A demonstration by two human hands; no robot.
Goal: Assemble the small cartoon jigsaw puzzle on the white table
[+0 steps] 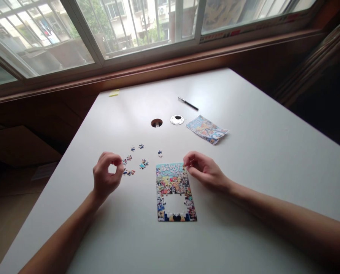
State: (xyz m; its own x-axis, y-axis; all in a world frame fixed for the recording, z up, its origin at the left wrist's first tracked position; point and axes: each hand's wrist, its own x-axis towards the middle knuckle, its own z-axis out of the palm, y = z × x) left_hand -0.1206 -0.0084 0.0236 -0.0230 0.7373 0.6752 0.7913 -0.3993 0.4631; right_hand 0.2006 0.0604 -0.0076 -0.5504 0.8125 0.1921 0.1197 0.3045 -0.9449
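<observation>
A small colourful jigsaw puzzle (175, 190) lies flat on the white table (244, 160), with a bare gap in its lower middle. My right hand (204, 171) rests at the puzzle's top right corner, fingers pinched together; what they hold is too small to make out. My left hand (107, 176) hovers to the left of the puzzle, thumb and forefinger closed in a ring beside several loose puzzle pieces (135, 161). I cannot tell whether it holds a piece.
A printed puzzle bag (207, 129) lies beyond the puzzle. A black pen (188, 103), a white round cap (177, 120) and an open cable hole (156, 123) sit farther back. A yellow sticky note (114, 92) is at the far edge, under the window.
</observation>
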